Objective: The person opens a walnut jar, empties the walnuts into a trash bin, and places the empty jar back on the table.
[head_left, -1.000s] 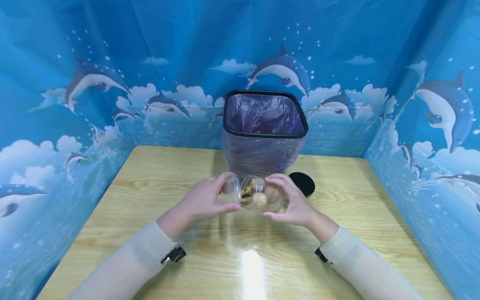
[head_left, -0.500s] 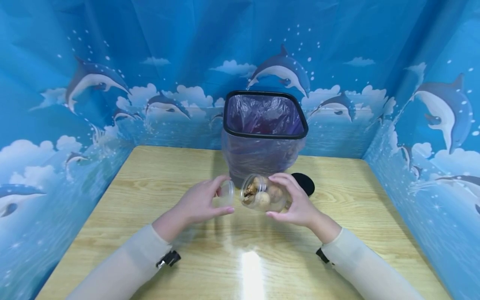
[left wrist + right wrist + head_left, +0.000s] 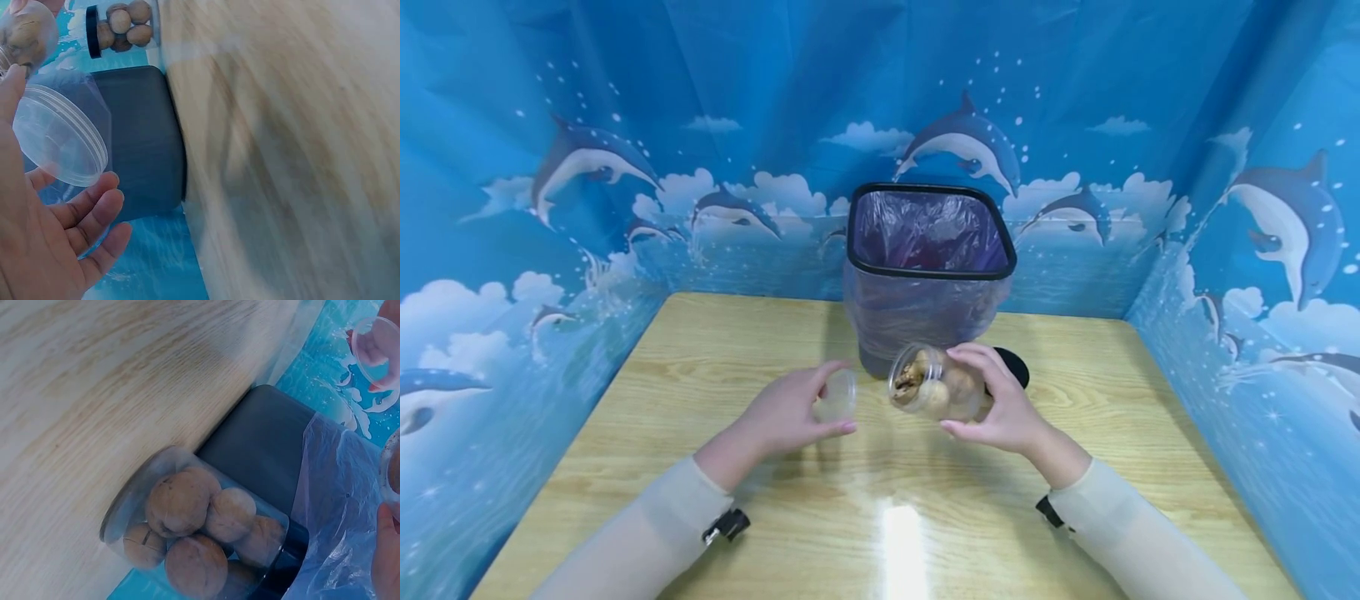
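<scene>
My left hand (image 3: 782, 412) holds a clear round plastic lid (image 3: 837, 396) between thumb and fingers, seen from its rim side in the left wrist view (image 3: 59, 134). My right hand (image 3: 1000, 408) grips a clear jar of walnuts (image 3: 936, 387) lying on its side in the air. Its uncapped mouth faces left, and broken shell pieces show at the opening. A gap separates the lid from the jar. Behind my right hand stands a second walnut jar with a black lid (image 3: 1015, 365); its walnuts (image 3: 197, 565) show through the side in the right wrist view.
A grey bin (image 3: 256, 444) lined with a purple plastic bag (image 3: 925, 312) stands at the back middle of the wooden table (image 3: 722, 333), its black rim (image 3: 932, 272) open upward. A blue dolphin-print curtain (image 3: 760, 100) closes off the back and sides.
The lid, at the jar's mouth a second ago, has come away and moved left with my left hand. My right hand and its jar have shifted slightly right.
</scene>
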